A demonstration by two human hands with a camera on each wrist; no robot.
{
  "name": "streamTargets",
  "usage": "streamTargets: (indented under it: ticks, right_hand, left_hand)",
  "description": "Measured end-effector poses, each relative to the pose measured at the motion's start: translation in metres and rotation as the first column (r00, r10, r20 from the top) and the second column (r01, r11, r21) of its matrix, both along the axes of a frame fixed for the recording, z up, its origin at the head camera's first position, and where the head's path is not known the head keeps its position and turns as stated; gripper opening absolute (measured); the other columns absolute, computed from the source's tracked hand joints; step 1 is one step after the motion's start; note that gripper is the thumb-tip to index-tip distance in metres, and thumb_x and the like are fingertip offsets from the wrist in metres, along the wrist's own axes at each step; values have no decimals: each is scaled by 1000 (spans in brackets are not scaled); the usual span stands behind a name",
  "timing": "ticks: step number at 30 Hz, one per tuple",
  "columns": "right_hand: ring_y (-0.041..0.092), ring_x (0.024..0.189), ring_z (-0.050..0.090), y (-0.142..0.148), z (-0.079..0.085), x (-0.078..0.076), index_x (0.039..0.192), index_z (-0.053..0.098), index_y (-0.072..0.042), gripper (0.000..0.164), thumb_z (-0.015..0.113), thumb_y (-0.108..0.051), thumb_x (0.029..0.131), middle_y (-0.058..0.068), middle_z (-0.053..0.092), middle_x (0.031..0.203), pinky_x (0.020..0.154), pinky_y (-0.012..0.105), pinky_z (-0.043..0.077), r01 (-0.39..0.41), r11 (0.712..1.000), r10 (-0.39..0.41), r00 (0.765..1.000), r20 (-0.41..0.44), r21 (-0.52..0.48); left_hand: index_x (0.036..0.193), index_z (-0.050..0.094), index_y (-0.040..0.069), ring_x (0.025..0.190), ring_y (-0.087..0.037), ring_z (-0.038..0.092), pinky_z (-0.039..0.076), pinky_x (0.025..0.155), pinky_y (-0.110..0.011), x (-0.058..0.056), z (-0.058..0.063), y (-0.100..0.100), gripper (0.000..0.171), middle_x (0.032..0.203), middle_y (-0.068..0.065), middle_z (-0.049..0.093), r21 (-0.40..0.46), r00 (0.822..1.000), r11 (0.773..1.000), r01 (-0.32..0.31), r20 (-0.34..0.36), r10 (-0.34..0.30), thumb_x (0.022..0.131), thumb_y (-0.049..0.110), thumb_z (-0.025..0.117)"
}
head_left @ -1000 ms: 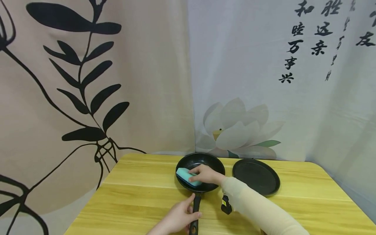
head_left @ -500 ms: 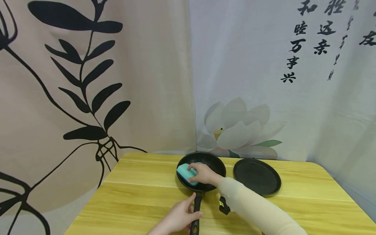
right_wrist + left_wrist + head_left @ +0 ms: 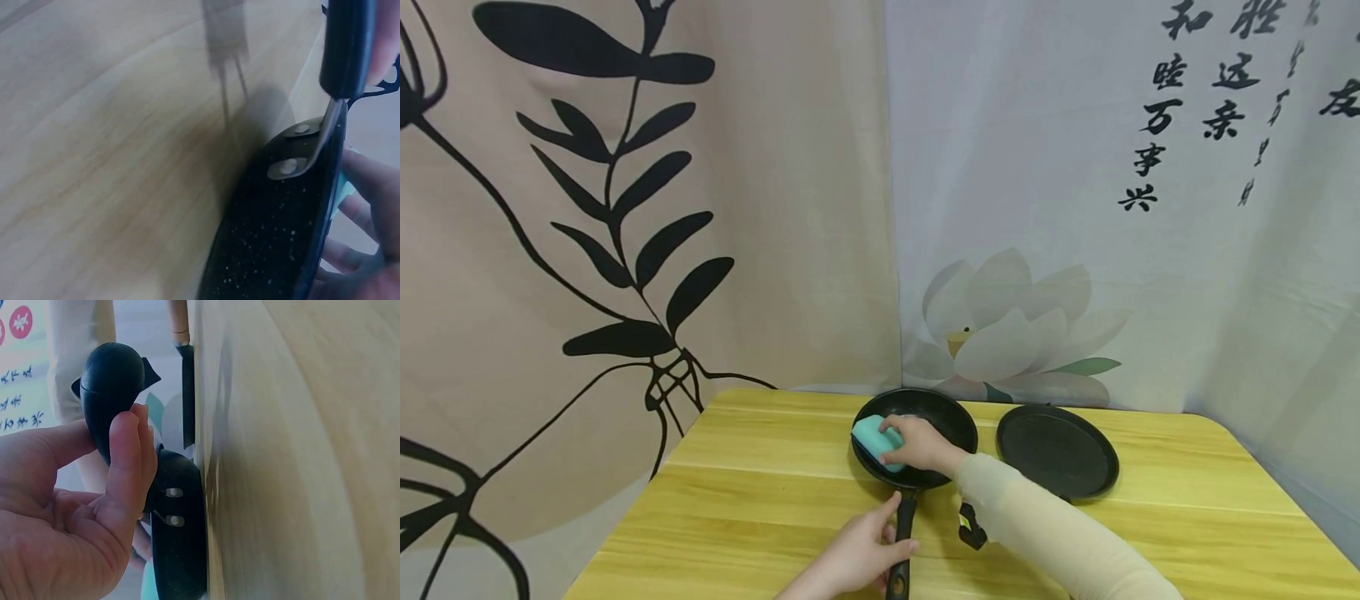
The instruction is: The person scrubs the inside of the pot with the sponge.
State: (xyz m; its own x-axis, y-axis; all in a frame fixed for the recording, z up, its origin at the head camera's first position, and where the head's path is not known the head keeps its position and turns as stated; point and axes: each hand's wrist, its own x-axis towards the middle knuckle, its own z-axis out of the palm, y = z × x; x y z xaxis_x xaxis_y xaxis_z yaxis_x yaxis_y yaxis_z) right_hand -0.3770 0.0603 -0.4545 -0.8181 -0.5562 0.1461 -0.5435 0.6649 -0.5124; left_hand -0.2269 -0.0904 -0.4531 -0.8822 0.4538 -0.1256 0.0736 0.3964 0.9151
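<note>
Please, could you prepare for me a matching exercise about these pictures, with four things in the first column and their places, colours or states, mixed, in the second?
Column one
1. the sponge
2. the left hand
3. the flat pan
4. the table

Column two
A. yellow, with wood grain
B. black and round, to the right of the frying pan in the head view
C. turquoise, held by the right hand
D. gripping the frying pan's handle

Right pairs: 1-C, 2-D, 3-B, 4-A.
</note>
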Motion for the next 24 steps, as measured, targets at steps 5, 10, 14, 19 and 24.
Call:
streamTargets:
  ticks: [5, 10, 14, 19, 24]
  right_hand:
    - [28, 112, 58, 0, 2, -1, 122, 67, -10, 46, 80, -28, 82, 11, 63, 124, 92, 44, 49, 14, 1000, -14, 1000, 13, -9]
    - [28, 116, 57, 0, 3, -5, 123, 68, -11, 45, 79, -29, 83, 9, 64, 124, 95, 43, 49, 12, 1000, -12, 1000, 19, 12]
    - [27, 115, 58, 3, 3, -7, 123, 69, -12, 45, 79, -29, 83, 8, 65, 123, 95, 41, 49, 8, 999, -7, 1000, -10, 46]
    - [27, 114, 57, 8, 0, -4, 122, 70, -12, 43, 80, -25, 82, 10, 63, 124, 93, 41, 49, 19, 994, -15, 999, -34, 110]
    - [31, 121, 52, 11, -2, -1, 122, 70, -15, 45, 81, -25, 81, 14, 58, 130, 94, 42, 49, 24, 985, -14, 998, -63, 169]
  left_hand:
    - [148, 29, -8, 44, -15, 54, 53, 43, -38, 1, -1, 1, 75, 73, -4, 62, 6, 1000, 1000, -1, -11, 1, 92, 22, 69]
    - [148, 29, -7, 44, -16, 55, 53, 43, -37, 1, -1, 1, 75, 74, -4, 62, 8, 1000, 1000, -6, -16, 6, 92, 22, 69]
    - [148, 30, -7, 45, -16, 55, 51, 41, -33, 1, -2, 1, 74, 73, -3, 62, 9, 1000, 1000, -9, -23, 9, 92, 22, 69]
    - [148, 29, -7, 44, -16, 55, 51, 41, -34, 1, -3, 2, 75, 74, -3, 62, 15, 1000, 1000, -11, -20, 11, 92, 22, 69]
    - [148, 29, -7, 44, -16, 55, 52, 41, -34, 1, -4, 1, 75, 74, -3, 62, 13, 1000, 1000, -16, -26, 16, 92, 21, 69]
